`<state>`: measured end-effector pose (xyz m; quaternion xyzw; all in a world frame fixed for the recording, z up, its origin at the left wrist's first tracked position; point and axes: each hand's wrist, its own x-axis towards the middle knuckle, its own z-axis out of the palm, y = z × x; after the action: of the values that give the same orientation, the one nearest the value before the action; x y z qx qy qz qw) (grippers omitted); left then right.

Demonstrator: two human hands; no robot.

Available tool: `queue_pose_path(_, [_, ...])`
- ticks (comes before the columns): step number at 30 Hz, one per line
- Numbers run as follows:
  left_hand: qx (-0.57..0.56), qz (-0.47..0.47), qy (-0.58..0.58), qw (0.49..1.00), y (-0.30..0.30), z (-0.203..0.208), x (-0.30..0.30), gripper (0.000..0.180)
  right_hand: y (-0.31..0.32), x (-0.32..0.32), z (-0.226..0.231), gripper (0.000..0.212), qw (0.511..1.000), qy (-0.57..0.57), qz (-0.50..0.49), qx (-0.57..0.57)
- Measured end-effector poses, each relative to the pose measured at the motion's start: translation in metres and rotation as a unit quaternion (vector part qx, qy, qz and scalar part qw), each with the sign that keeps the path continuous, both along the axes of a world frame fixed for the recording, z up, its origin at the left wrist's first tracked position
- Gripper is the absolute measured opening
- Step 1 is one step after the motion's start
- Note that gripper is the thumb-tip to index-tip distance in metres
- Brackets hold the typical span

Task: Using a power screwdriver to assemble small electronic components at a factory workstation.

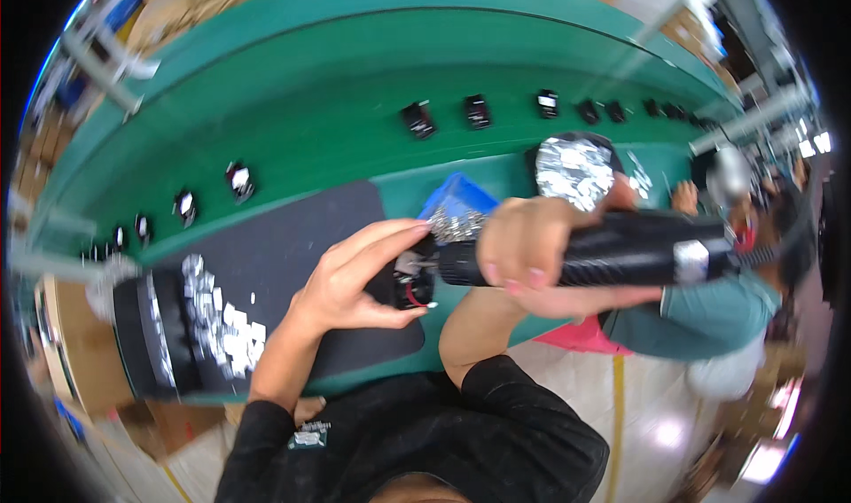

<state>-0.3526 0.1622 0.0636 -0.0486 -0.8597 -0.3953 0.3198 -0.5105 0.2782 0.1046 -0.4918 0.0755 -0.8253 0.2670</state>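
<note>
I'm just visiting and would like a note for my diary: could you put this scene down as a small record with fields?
Left hand: hand gripping a small black unit
Right hand: hand wrapped around a black power tool, its front end at the unit; contact unclear
Beyond the hands: blue tray with small metal parts
At left: dark mat with silver and white pieces
Far side: black devices spaced along a green surface
Nearby: person in teal, at right

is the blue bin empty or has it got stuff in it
Not empty: small silvery metal pieces lie heaped in the blue bin. How full, I cannot tell; the right hand hides part of it.
</note>
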Motion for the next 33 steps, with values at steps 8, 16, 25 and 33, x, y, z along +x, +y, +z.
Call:
queue_pose_path(8, [0.054, -0.018, 0.021, 0.998, -0.004, -0.020, -0.009, 0.074, -0.004, 0.007, -0.007, 0.085, 0.997, -0.012, -0.060, -0.043])
queue_pose_path(16, [0.037, -0.040, 0.037, 0.998, -0.016, -0.012, 0.005, 0.071, 0.012, 0.011, 0.013, 0.063, 0.999, 0.002, -0.032, 0.026])
queue_pose_path(25, [0.050, -0.070, 0.085, 0.993, -0.020, -0.024, 0.012, 0.078, -0.004, 0.025, 0.012, 0.047, 0.994, 0.086, -0.056, -0.034])
queue_pose_path(33, [0.056, -0.087, 0.136, 0.985, -0.020, -0.030, 0.008, 0.079, -0.003, 0.016, 0.010, 0.022, 0.984, 0.170, 0.015, -0.055])
